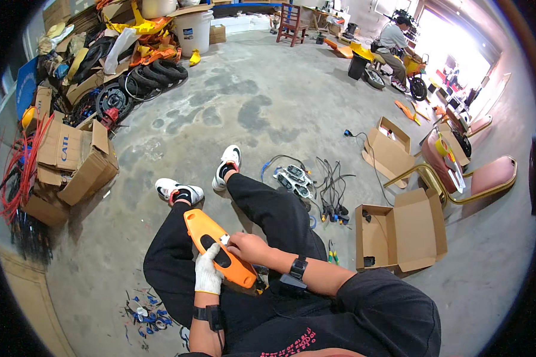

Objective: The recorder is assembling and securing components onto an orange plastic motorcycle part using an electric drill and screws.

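Note:
An orange plastic cover (201, 225), long and rounded with a black oval inset, lies tilted across my lap. My left hand (208, 273), in a white knit glove, grips its left edge, with the thumb reaching over onto the black inset. At the cover's opposite edge is my bare right hand (250, 247). Its fingers are pinched together beside a small white piece (224, 239) on the cover; whether they hold it is too small to tell.
Right of my legs lie black cables (335, 190), white-and-black parts (295, 180), green-handled pliers (333, 257) and an open cardboard box (420, 229). Scraps (149, 315) litter the floor at left. Cardboard boxes (71, 154) and tyres (155, 74) are piled left. A person (393, 44) sits far right.

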Tool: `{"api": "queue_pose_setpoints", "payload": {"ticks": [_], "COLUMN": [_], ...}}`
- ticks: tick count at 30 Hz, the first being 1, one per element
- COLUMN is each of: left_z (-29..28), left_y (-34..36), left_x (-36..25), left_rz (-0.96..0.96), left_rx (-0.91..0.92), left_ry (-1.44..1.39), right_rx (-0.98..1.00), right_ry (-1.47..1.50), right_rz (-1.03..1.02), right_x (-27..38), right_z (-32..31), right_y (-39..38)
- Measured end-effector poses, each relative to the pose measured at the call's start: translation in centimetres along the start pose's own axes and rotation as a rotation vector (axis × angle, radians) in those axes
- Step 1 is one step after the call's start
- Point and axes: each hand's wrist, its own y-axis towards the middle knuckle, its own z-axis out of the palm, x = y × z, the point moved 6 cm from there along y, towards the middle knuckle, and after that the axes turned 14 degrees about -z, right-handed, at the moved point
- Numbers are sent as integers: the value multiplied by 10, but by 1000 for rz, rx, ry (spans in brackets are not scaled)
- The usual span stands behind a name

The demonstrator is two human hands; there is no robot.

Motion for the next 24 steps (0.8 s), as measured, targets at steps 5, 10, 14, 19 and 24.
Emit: {"api": "queue_pose_setpoints", "payload": {"ticks": [5,10,14,19,24], "left_z": [1,10,11,4,13], "left_y": [-3,-11,-13,-8,-13], "left_x": [-1,-4,-4,-5,-4], "left_rz": [1,16,-12,13,18], "left_rx": [-10,-17,-24,-11,-34], "left_ry": [47,93,87,78,87], "right_rx": [16,50,-17,26,16], "right_ry": [-43,-121,-68,25,-39], "right_rz": [26,92,30,-70,-97], "right_x": [1,-3,-2,-1,0], "right_z": [1,2,-1,8,8], "right_y": [0,1,-1,3,2]}}
